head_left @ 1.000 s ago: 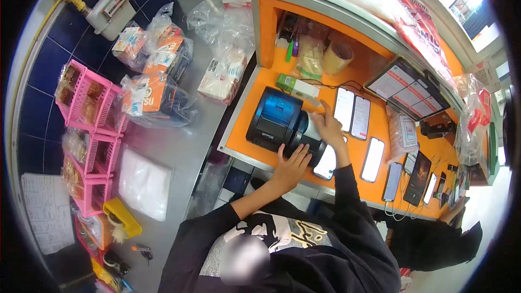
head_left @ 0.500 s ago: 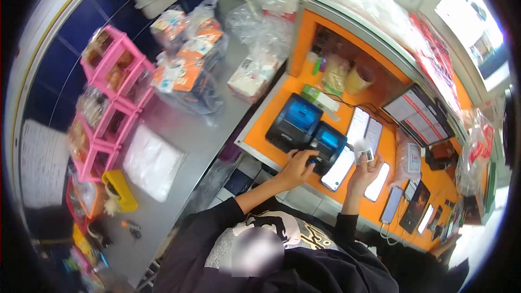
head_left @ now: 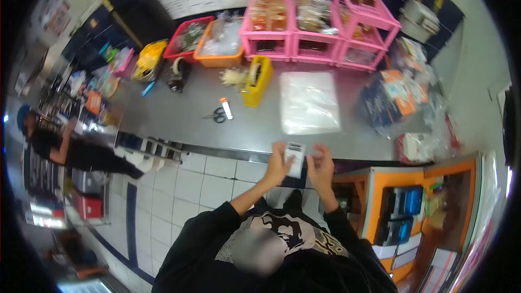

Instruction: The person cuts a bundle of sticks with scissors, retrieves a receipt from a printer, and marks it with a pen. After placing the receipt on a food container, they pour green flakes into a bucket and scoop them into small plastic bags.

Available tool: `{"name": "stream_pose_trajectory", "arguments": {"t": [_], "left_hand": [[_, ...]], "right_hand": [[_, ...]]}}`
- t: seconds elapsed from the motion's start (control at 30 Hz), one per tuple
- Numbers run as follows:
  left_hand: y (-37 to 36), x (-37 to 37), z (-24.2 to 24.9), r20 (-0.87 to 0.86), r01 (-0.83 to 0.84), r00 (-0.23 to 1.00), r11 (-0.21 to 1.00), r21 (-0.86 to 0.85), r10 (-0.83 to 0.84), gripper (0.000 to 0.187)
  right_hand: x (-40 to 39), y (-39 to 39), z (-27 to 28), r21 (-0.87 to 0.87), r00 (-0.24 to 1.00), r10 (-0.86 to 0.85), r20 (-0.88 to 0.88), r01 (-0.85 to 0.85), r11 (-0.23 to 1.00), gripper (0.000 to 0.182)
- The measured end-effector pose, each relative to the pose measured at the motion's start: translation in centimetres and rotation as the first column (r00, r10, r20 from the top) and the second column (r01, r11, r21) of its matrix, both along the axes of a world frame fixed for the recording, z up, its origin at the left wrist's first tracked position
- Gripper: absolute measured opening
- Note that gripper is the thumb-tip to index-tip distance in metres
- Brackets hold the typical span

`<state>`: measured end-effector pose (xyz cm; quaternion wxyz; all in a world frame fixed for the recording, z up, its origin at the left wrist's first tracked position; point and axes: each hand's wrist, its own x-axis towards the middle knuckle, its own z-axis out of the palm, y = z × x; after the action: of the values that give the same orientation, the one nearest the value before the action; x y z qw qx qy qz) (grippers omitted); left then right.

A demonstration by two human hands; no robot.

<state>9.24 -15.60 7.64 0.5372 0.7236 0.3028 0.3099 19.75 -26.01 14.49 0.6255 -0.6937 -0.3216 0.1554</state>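
Small white label slip (head_left: 296, 158) with a dark barcode band near its top sits between both hands, in front of the chest, over the near edge of the grey steel counter (head_left: 179, 116). Its long axis runs roughly up-down in the head view, i.e. pointing away from the person toward the counter, tilted slightly right at the top; printed face turned to the camera.

Left hand (head_left: 278, 164) pinches the slip's left edge, thumb on front, fingers curled behind, narrow grip closed on the paper. Right hand (head_left: 321, 164) is at the slip's right edge, fingers bent and raised; contact looks like fingertips on the edge, but whether it truly clamps the paper I cannot tell (blurred). Both forearms in black sleeves come up from the torso and converge, elbows out, wrists roughly level, palms facing each other.

On the counter beyond the hands: scissors (head_left: 217, 114) and a small white tube with orange cap (head_left: 226, 108) just beside them, a yellow tape dispenser (head_left: 256, 74), a flat clear plastic bag stack (head_left: 310, 102). Pink baskets (head_left: 320, 27) line the back wall, with an orange bin (head_left: 220, 49) next to them. Bagged boxed goods (head_left: 399, 97) lie at the right end. Orange desk (head_left: 380, 206) with black printers (head_left: 400, 214) is at lower right, well apart from the hands. Another person (head_left: 65, 149) stands far left
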Motion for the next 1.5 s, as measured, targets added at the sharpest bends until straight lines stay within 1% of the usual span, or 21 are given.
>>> {"name": "stream_pose_trajectory", "arguments": {"t": [0.03, 0.17, 0.27, 0.3, 0.37, 0.43, 0.57, 0.63, 0.7, 0.77, 0.87, 0.93, 0.97, 1.07, 1.13, 1.17, 1.23, 1.3, 1.4, 1.47, 1.5], "left_hand": [[2.7, -1.4, -0.1, -0.077, -0.170, 0.979, 0.966, 0.196, 0.188, 0.050], [11.2, -5.2, -2.2, -0.116, -0.240, 0.940, 0.865, 0.440, 0.320, 0.037], [14.5, -6.6, -2.5, -0.225, -0.106, 0.873, 0.619, 0.779, 0.433, 0.021], [15.0, -6.9, -2.5, -0.218, -0.121, 0.869, 0.619, 0.776, 0.444, 0.021], [14.9, -7.5, -2.3, -0.623, 0.301, 0.718, 0.669, 0.680, 0.309, 0.021], [15.4, -8.0, -2.2, -0.502, 0.216, 0.811, 0.643, 0.735, 0.300, 0.029], [16.3, -6.1, -2.9, -0.333, 0.056, 0.901, 0.685, 0.726, 0.279, 0.044], [17.2, -4.5, -3.1, -0.302, -0.038, 0.908, 0.773, 0.633, 0.292, 0.053], [17.6, -3.8, -2.8, -0.324, -0.051, 0.902, 0.815, 0.577, 0.285, 0.055], [17.7, -3.5, -2.7, -0.173, -0.161, 0.938, 0.822, 0.547, 0.300, 0.055], [17.0, -4.8, -3.5, 0.061, -0.307, 0.947, 0.832, 0.462, 0.315, 0.052], [16.5, -8.1, -3.5, 0.096, -0.293, 0.955, 0.848, 0.441, 0.280, 0.046], [16.7, -9.8, -3.6, 0.142, -0.270, 0.963, 0.866, 0.421, 0.231, 0.041], [17.4, -15.9, -5.6, 0.189, -0.300, 0.950, 0.900, 0.317, 0.249, 0.030], [18.5, -20.7, -5.2, 0.126, -0.377, 0.925, 0.909, 0.175, 0.359, 0.023], [19.5, -23.3, -5.3, 0.070, -0.417, 0.907, 0.868, 0.270, 0.415, 0.020], [21.0, -28.2, -5.2, 0.085, -0.540, 0.834, 0.777, 0.323, 0.545, 0.014], [22.3, -34.2, -7.9, 0.035, -0.672, 0.711, 0.664, 0.327, 0.702, 0.019], [21.8, -45.1, -12.0, -0.241, -0.827, 0.492, 0.535, 0.171, 0.837, 0.018], [19.0, -52.6, -15.8, -0.350, -0.865, 0.390, 0.469, 0.177, 0.852, 0.019], [16.9, -56.7, -18.8, -0.417, -0.915, 0.305, 0.385, 0.122, 0.856, 0.018]], "right_hand": [[-0.5, 3.5, -1.7, 0.027, 0.997, 0.070, 0.012, -0.070, 0.997, 0.036], [-3.8, 18.4, -6.3, 0.063, 0.979, 0.185, -0.081, -0.180, 0.982, 0.056], [-6.1, 28.4, -9.9, 0.029, 0.973, -0.126, 0.193, 0.123, 0.992, 0.081], [-6.4, 30.7, -10.3, 0.013, 0.935, -0.262, 0.238, 0.267, 0.964, 0.086], [-7.1, 32.7, -9.8, 0.001, 0.877, -0.381, 0.294, 0.398, 0.918, 0.092], [-6.3, 32.9, -8.0, -0.162, 0.909, -0.402, 0.112, 0.416, 0.895, 0.086], [-3.1, 30.8, -7.8, -0.032, 0.895, -0.373, 0.244, 0.392, 0.920, 0.078], [-2.9, 28.3, -3.7, -0.198, 0.903, -0.361, 0.232, 0.408, 0.891, 0.073], [-3.6, 27.5, -3.3, -0.209, 0.917, -0.344, 0.199, 0.383, 0.900, 0.072], [-4.3, 27.1, -4.0, -0.215, 0.932, -0.322, 0.168, 0.353, 0.910, 0.071], [-5.4, 27.5, -6.9, -0.175, 0.917, -0.240, 0.319, 0.306, 0.936, 0.074], [-5.9, 27.9, -6.6, 0.010, 0.647, -0.322, 0.691, 0.437, 0.900, 0.071], [-6.6, 27.8, -6.3, 0.009, 0.651, -0.315, 0.691, 0.427, 0.904, 0.071], [-10.8, 27.7, -3.6, -0.006, 0.706, -0.181, 0.684, 0.254, 0.967, 0.062], [-12.7, 29.4, -4.1, -0.298, 0.702, 0.172, 0.691, 0.060, 0.953, 0.046], [-12.7, 30.5, -5.1, -0.301, 0.708, 0.179, 0.683, 0.049, 0.952, 0.046], [-12.0, 33.6, -7.7, -0.509, 0.867, 0.293, 0.404, -0.054, 0.859, 0.031], [-12.7, 36.9, -6.6, -0.471, 0.828, 0.274, 0.488, -0.015, 0.882, 0.022], [-13.4, 40.1, -5.8, -0.568, 0.690, 0.338, 0.640, 0.128, 0.813, 0.022], [-14.0, 43.2, -5.1, -0.402, 0.428, 0.297, 0.853, 0.178, 0.898, 0.032], [-15.2, 43.9, -4.1, -0.466, 0.458, 0.361, 0.813, 0.139, 0.874, 0.035]]}}
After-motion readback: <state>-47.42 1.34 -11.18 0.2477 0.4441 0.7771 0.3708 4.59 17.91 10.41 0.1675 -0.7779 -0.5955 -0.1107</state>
